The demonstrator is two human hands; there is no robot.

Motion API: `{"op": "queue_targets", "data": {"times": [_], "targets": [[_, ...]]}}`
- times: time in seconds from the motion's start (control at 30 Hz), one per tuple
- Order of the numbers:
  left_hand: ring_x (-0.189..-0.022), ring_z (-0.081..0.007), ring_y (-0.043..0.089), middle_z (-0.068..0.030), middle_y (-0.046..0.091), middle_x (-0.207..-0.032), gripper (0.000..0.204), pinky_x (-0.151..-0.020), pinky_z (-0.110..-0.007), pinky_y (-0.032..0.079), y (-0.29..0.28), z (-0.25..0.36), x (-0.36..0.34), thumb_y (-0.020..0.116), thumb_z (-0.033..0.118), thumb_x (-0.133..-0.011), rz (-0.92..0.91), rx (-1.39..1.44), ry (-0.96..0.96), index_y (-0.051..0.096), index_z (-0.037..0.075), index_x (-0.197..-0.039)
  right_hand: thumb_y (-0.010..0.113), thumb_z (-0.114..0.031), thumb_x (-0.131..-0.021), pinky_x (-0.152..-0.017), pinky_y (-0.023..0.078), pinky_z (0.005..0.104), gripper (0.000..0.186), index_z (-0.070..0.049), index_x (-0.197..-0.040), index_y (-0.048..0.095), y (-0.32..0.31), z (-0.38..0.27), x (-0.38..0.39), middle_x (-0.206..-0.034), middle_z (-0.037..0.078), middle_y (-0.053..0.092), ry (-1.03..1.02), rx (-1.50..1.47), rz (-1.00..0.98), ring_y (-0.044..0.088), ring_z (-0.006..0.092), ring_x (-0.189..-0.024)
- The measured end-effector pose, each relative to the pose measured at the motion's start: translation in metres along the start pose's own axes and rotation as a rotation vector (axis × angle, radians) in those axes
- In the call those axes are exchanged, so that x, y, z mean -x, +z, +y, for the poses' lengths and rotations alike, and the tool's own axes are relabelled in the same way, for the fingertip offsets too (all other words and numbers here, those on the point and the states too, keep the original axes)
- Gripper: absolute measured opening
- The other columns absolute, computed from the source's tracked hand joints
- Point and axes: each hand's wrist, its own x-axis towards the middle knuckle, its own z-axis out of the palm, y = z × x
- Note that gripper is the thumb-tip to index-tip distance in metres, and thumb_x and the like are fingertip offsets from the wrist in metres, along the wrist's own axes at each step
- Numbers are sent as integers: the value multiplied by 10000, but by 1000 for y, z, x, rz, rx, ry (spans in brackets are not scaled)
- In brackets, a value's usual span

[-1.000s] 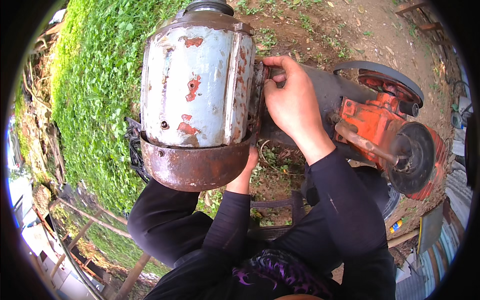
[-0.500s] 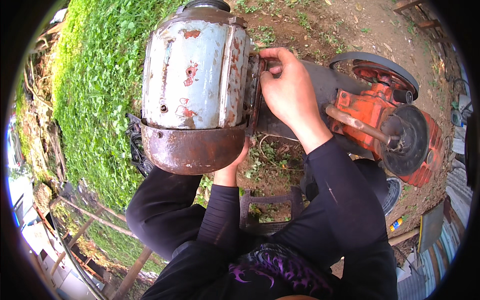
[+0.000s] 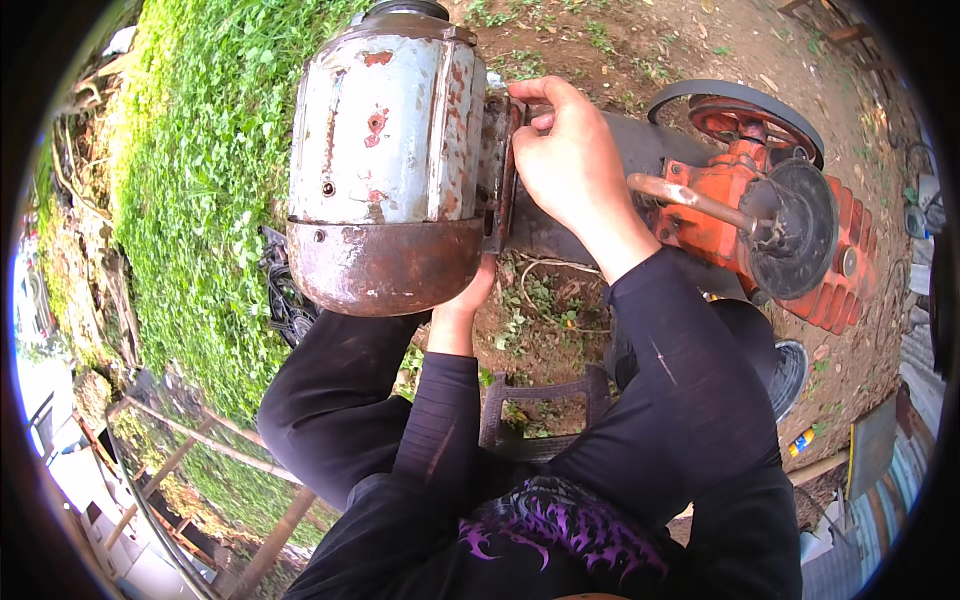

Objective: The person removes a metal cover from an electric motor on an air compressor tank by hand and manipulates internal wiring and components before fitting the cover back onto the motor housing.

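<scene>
A large electric motor (image 3: 395, 130) with chipped grey-white paint and a rusty brown end cover (image 3: 385, 268) lies in front of me. Along its right side runs a rusty mounting plate (image 3: 507, 165), beside a dark cylindrical tank (image 3: 650, 145). My right hand (image 3: 570, 165) is at this plate, index finger reaching over its far end and the other fingers curled in. Whatever is between those fingertips is hidden. Below the end cover, my left hand (image 3: 463, 312) reaches up under the motor; its fingers are out of sight behind the motor and plate.
An orange compressor pump (image 3: 690, 215) with a bare pipe (image 3: 690, 198) and a belted pulley wheel (image 3: 745, 120) stands to the right. A dark plastic stool (image 3: 545, 395) is between my legs. Grass (image 3: 200, 200) covers the left; corrugated sheets (image 3: 900, 520) lie at lower right.
Motor, tank and pump all sit somewhat higher in the picture, mostly from a shift of view. Both hands stay at the same spots, the right fingers moving slightly at the plate.
</scene>
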Motion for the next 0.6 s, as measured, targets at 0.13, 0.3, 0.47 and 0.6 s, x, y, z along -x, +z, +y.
{"op": "queue_targets", "data": {"times": [0.13,0.3,0.47,0.6], "targets": [[-1321,-342,459,-148,540,-1396,431,-1119,-469,319,-12,30,-17,542,271,-961,56,184,-192,550,109,-1361,573,-14,-762,-914,497,412,322,9,-1076,643,-2,2,1,-1062,220,653,-15,-5,1,637,354,-1021],[-1334,-334,450,-149,535,-1405,428,-1119,-463,317,-2,28,-18,517,295,-978,79,336,-194,551,115,-1365,565,-7,-760,-905,497,414,299,9,-1047,648,-4,-1,0,-1047,212,649,-11,-8,15,635,351,-1013],[-1342,-348,436,-151,528,-1414,421,-1123,-462,309,13,6,1,499,292,-988,43,73,-85,551,116,-1367,566,-33,-783,-819,516,373,315,-46,-1083,662,-3,3,-1,-996,168,663,-35,80,47,645,273,-938],[-1344,-358,430,-157,526,-1413,420,-1126,-468,304,15,10,-3,507,294,-985,46,11,-130,554,114,-1362,567,-2,-755,-893,494,412,277,-29,-1013,663,-2,2,-1,-1025,195,647,-61,61,76,627,352,-992]]}}
